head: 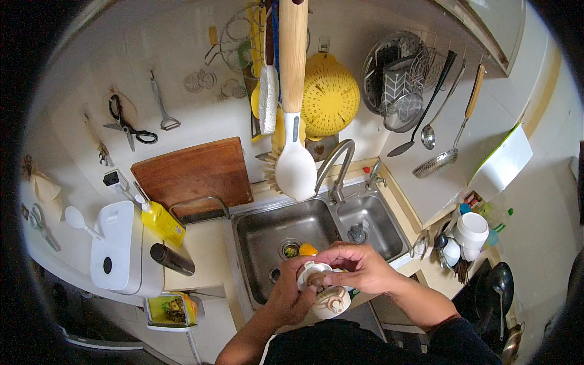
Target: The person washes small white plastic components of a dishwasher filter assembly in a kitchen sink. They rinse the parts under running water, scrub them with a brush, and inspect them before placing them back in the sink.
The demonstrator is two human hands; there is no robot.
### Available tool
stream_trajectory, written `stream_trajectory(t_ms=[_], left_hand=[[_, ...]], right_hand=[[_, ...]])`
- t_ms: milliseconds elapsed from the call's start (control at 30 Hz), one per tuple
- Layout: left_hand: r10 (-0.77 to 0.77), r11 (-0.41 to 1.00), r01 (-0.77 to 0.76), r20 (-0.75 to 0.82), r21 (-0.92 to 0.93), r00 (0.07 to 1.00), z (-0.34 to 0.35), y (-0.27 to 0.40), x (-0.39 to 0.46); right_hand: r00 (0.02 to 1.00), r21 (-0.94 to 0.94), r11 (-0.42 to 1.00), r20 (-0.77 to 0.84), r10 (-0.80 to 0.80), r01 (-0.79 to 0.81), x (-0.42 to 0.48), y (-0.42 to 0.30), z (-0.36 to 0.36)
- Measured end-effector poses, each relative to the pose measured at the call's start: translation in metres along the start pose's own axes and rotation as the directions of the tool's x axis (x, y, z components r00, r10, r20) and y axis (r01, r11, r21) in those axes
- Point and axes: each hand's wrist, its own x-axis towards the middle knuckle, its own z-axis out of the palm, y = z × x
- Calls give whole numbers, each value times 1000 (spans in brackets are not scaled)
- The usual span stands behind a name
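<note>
In front of my body, at the near edge of the sink, both hands work on a white bottle lid (331, 303) with a hinged cap and brown inner parts. My left hand (289, 287) grips it from the left side. With thumb and fingers, my right hand (367, 269) pinches a brown part (315, 279) inside the white ring of the lid. Fingers hide how the pieces join. Just beyond the hands, an orange-yellow item (308, 249), perhaps a sponge, is in the large basin of the steel sink (260, 228), near its drain.
A steel faucet (337, 191) arches behind the sink. A long-handled white brush (295, 171) hangs in front of the wall. On the left are a yellow soap bottle (164, 223), a dark bottle (172, 259) and a scrap bin (171, 312). Bowls and chopsticks (472, 230) stand right.
</note>
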Motion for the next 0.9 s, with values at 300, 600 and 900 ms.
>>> stream_trajectory(t_ms=[300, 600, 900], left_hand=[[-9, 986, -5, 82, 165, 997, -9, 29, 8], [-106, 958, 37, 235, 283, 966, -17, 43, 6], [-99, 953, 12, 272, 304, 957, -18, 55, 9]], right_hand=[[967, -298, 920, 59, -248, 254, -4, 3, 0], [896, -424, 790, 175, -409, 443, -6, -10, 0], [838, -515, 675, 194, -510, 529, -3, -10, 3]])
